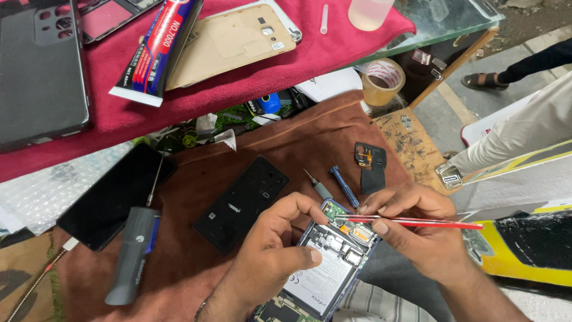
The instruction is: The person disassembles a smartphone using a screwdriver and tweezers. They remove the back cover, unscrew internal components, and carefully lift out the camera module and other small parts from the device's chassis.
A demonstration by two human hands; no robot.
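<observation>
An opened smartphone [333, 262] with its back cover off lies near the bottom centre, its circuit board and battery showing. My left hand [274, 250] grips its left edge, thumb resting on the board. My right hand [420, 229] holds red tweezers [417, 222] pinched between thumb and fingers, the tip touching the top of the board. The phone's black back cover [241, 203] lies to the left on the brown cloth [196, 268].
A grey electric screwdriver [134, 253] and a black phone [113, 194] lie at left. A small blue screwdriver [344, 186] and a black inner frame part [370, 167] sit above my hands. On the red cloth [250, 77] rest a glue tube [158, 45] and covers. Tape roll [382, 80] at right.
</observation>
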